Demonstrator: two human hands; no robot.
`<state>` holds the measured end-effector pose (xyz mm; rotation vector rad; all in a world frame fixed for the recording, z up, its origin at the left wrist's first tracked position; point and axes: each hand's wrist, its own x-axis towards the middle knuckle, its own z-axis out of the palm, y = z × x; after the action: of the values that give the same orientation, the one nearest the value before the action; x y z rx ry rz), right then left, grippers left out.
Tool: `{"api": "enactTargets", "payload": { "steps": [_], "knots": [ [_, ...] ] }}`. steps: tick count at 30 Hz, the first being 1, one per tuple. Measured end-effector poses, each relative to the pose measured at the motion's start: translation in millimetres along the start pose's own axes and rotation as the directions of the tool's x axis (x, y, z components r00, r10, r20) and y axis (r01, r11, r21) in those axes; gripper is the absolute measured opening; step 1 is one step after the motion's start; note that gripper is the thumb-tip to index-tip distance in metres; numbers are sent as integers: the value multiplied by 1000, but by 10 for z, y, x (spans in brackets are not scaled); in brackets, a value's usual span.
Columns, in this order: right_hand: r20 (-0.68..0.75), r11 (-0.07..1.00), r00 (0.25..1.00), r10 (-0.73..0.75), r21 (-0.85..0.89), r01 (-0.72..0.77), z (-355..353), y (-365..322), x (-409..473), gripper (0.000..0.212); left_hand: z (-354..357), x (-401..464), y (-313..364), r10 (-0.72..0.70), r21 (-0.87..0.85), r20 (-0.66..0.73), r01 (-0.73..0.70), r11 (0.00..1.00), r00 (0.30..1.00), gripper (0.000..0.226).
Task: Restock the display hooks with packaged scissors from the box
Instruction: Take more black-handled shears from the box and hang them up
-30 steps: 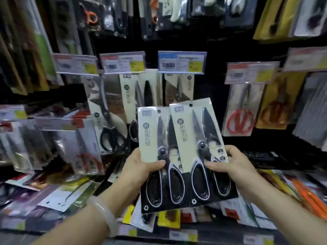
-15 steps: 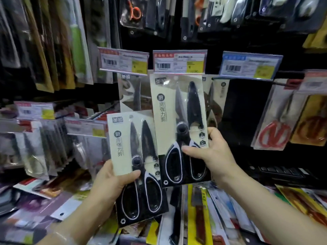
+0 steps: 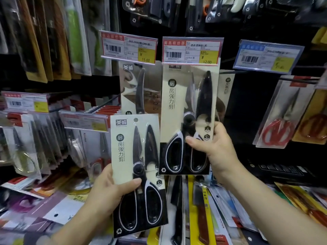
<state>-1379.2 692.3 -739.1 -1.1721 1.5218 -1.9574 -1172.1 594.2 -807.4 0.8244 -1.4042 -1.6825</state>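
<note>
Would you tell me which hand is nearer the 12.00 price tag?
Right. The right hand holds a scissors pack just below the 12.00 price tag; the left hand is lower, left.

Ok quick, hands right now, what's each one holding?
Left hand: closed on the lower scissors pack.
Right hand: closed on the raised scissors pack, its top up at the 12.00 price tag.

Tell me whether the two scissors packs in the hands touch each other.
Cannot tell. In the head view the raised pack in the right hand meets the lower pack in the left hand edge-on; depth unclear.
</note>
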Motion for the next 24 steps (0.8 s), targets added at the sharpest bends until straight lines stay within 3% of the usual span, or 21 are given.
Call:
{"api": "enactTargets", "payload": {
  "steps": [4, 8, 11, 13, 15, 17, 20, 24],
  "knots": [
    [-7, 997, 997, 75, -1, -75, 45, -4, 131, 38, -18, 12, 0, -3, -9, 13, 3, 1000, 1000, 69],
    [-49, 989, 988, 143, -21, -144, 68, 69, 299, 43, -52, -19, -22, 1, -9, 7, -1, 1000, 1000, 57],
    [-121, 939, 968, 220, -241, -244, 57, 113, 384, 75, -82, -50, -21, -2, 1, -1, 2, 1000, 1000, 62],
    [-206, 871, 962, 181, -422, -254, 31, 111, 321, 93, -100, -62, -21, 3, -3, -18, -3, 1000, 1000, 55],
    [-193, 868, 974, 121, -456, -198, 33, 76, 166, 74, -85, -67, -5, 2, -4, -17, -2, 1000, 1000, 54],
    [10, 886, 984, 176, -438, -153, 105, 56, -38, 47, -38, -62, 14, 7, 26, -3, -7, 1000, 1000, 66],
    [281, 895, 910, 306, -411, -173, 257, 126, -253, 28, 113, -62, 47, 12, 9, 38, -12, 1000, 999, 71],
    [228, 951, 940, 254, -236, -200, 249, 180, -256, 14, 325, -46, 87, 54, 7, 69, -54, 998, 996, 57]
  ]
}}
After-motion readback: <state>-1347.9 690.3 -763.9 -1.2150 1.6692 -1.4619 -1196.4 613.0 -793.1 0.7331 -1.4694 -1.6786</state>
